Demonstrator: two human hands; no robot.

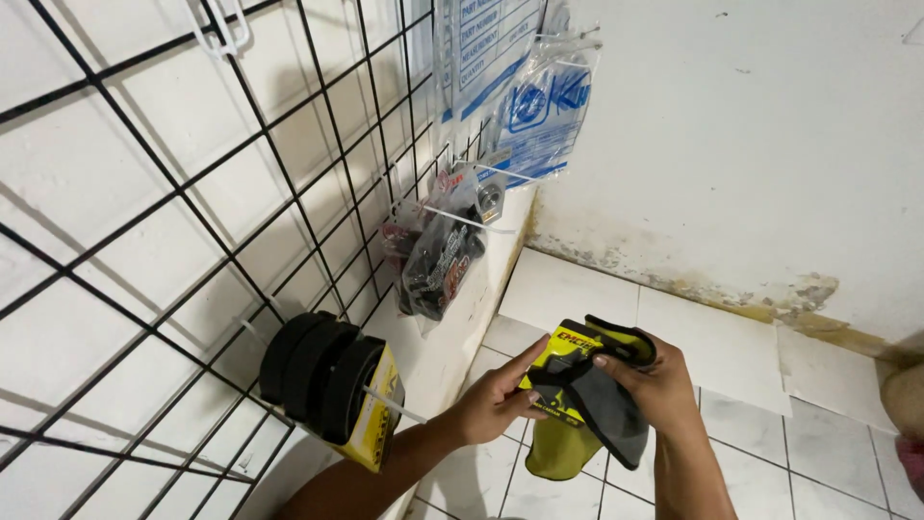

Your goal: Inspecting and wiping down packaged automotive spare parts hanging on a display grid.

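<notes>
Currently both hands hold one item in front of the body, above the tiled floor. The left hand closes its fingers and thumb on the near-left edge of a yellow and black packaged part. The right hand pinches the upper right corner of the same package, fingers folded over a dark grey flap that hangs down across its front. Neither hand is open; both grips are light pinches at the edges, not a full wrap.

Risk assessment, as a judgement:
- The lower half of the package hangs free below both grips. If either pinch relaxes, it is likely to swing or drop to the floor.
- The dark flap is held only at its top. A pull by the right hand may peel or tear it away from the yellow card.

Surroundings:
- Left of the grips, a black wire grid panel stands against a white wall.
- Black round parts in yellow packaging hang from a hook on the grid, near the left forearm.
- Above the grips hang clear bagged parts and blue-printed plastic bags.
- The base of the wall shows stained, flaking paint.
</notes>
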